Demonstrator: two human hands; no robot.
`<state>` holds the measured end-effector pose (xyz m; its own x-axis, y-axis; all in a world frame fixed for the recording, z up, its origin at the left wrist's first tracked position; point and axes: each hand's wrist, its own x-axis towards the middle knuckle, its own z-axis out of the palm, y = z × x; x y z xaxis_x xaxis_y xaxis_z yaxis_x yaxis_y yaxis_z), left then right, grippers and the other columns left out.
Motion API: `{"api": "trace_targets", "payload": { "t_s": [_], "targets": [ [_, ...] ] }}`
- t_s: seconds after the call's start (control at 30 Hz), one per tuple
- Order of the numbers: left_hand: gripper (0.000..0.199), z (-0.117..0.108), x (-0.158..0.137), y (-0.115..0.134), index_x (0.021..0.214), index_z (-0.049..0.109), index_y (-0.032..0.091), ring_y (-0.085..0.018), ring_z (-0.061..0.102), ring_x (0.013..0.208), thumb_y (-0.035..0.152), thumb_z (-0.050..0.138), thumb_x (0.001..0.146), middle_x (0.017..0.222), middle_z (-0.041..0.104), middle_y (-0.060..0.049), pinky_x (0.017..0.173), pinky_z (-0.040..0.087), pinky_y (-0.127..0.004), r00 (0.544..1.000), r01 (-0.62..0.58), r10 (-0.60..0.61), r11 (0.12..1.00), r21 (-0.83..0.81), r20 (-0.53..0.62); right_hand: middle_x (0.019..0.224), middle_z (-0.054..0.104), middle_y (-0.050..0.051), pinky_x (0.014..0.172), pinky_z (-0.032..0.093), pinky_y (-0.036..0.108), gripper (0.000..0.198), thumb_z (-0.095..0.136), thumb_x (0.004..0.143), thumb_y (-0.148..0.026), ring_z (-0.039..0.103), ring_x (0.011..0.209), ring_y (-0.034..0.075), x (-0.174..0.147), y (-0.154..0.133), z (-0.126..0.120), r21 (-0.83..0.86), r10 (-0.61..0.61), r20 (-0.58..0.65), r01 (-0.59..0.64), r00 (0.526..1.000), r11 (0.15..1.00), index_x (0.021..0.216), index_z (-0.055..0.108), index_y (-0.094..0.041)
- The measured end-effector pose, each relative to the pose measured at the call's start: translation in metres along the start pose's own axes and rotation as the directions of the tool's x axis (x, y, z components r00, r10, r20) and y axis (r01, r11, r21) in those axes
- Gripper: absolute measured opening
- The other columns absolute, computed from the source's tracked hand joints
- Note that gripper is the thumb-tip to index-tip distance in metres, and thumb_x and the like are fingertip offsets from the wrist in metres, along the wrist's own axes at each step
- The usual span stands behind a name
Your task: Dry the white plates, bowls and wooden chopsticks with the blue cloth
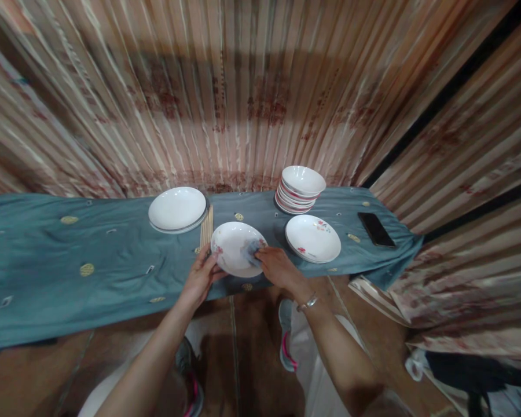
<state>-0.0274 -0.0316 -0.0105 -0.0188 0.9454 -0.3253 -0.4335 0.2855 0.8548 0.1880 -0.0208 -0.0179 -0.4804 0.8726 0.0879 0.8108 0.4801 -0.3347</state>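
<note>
A white plate with red flowers (pixel 232 246) is tilted toward me over the front of the cloth-covered table. My left hand (pixel 201 275) grips its left rim, thumb on top and fingers beneath. My right hand (pixel 280 268) is closed on a bluish-grey cloth (pixel 250 250), pressed against the right part of the plate's face. To the right lies a small stack of similar flowered plates (pixel 313 238). Just left of the held plate is a bundle of chopsticks (pixel 206 227), beside a stack of plain white plates (pixel 178 208).
A stack of white bowls with red bands (pixel 301 188) stands at the back. A black phone (pixel 376 229) lies near the right end of the green tablecloth (pixel 121 255). Pleated curtains (pixel 243 104) hang directly behind the table and along the right side.
</note>
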Motion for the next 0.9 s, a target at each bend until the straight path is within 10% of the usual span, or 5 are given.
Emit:
{"api": "trace_targets", "payload": {
  "t_s": [0.47,0.9],
  "targets": [
    [0.069,0.001,0.003,-0.004,0.137,0.048,0.023,-0.016,0.068,0.068,0.032,0.072,0.073,0.105,0.071,-0.008,0.058,0.056,-0.027,0.998,-0.064,0.064,0.997,0.043,-0.004,0.112,0.068,0.005,0.094,0.044,0.029,0.039,0.044,0.084,-0.005,0.061,0.105,0.017,0.013,-0.054,-0.004,0.473,-0.127,-0.114,0.167,0.985,0.865,0.114,0.064,-0.021],
    [0.087,0.002,-0.004,0.002,0.140,0.043,0.018,-0.020,0.068,0.077,0.044,0.076,0.064,0.095,0.073,-0.008,0.066,0.057,-0.030,0.994,-0.104,0.095,0.978,0.180,0.057,0.143,0.043,0.018,0.112,0.034,0.036,0.042,0.043,0.091,-0.017,0.042,0.132,0.022,0.066,-0.055,0.015,0.240,-0.003,-0.331,0.088,0.944,0.967,0.132,0.049,-0.006]
  ]
}}
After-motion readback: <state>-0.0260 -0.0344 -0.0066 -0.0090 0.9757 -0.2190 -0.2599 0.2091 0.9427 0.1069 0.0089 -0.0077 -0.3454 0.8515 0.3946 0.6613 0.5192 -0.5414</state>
